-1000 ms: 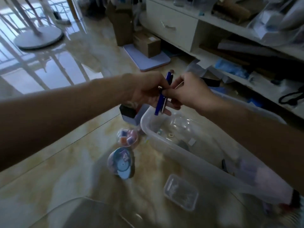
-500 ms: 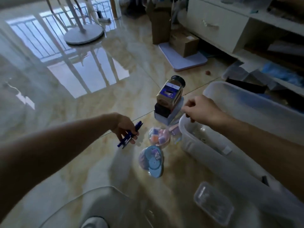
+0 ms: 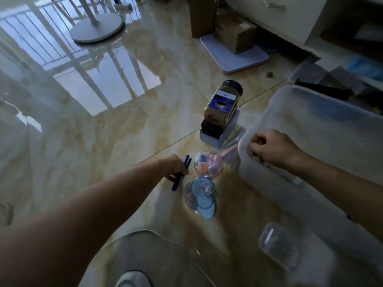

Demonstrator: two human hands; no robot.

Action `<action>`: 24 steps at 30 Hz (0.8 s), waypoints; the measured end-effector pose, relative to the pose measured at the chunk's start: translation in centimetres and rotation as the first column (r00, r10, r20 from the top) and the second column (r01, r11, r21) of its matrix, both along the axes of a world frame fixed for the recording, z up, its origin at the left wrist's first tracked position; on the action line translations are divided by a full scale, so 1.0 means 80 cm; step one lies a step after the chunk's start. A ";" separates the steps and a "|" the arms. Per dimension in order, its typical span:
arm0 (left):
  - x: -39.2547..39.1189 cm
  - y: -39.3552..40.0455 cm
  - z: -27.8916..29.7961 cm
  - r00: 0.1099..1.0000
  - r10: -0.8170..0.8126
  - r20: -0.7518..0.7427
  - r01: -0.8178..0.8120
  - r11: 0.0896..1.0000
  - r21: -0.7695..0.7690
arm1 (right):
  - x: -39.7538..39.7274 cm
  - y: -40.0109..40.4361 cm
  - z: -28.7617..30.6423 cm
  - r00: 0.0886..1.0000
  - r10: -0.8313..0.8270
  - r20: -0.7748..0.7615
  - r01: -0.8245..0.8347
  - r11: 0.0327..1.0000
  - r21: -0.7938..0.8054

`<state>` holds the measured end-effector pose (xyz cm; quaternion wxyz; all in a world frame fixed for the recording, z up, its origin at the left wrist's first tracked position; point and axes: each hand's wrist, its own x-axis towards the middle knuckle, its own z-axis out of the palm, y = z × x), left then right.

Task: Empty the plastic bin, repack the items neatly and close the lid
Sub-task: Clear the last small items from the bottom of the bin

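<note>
Head view, centre of the frame: we see the left hand (image 3: 174, 166) low over the glossy marble floor (image 3: 103, 131), its fingers closed around dark blue pens (image 3: 179, 175) whose lower ends reach toward the floor. Just right of the pens lies a clear round container of pastel blocks (image 3: 208, 165), and below that a round blue-lidded case (image 3: 200, 195). At the right of the frame stands the translucent plastic bin (image 3: 310, 121), open at the top. The right hand (image 3: 271, 149) sits at the bin's near-left corner with its fingers curled into a loose fist over the rim; we cannot tell whether it holds anything. Above the centre, a jar with a dark cap and blue label (image 3: 224, 104) rests tilted on a black block (image 3: 211, 129) and a pale flat box (image 3: 228, 131), near the bin's left wall. At lower right a small clear lidded box (image 3: 278, 247) lies on the floor, apart from the bin. At upper left we note a round fan base (image 3: 96, 30); at upper right, cardboard boxes (image 3: 234, 36) beside a white cabinet (image 3: 290, 15).
</note>
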<state>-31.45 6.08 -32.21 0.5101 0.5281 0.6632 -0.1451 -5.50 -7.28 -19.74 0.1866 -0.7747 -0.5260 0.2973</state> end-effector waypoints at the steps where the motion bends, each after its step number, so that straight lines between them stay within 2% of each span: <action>1: -0.001 0.000 0.000 1.000 -0.003 0.004 0.003 1.000 0.006 | -0.001 0.001 -0.001 1.000 -0.003 0.006 0.003 1.000 -0.004; 13: 0.008 -0.003 -0.004 0.990 -0.142 0.003 0.141 0.984 0.107 | -0.005 0.005 0.001 0.997 -0.072 -0.016 0.071 0.997 -0.035; 24: 0.009 -0.007 0.002 0.979 -0.192 -0.061 0.197 0.976 0.091 | -0.021 0.014 -0.002 0.989 -0.144 0.039 0.146 0.988 -0.053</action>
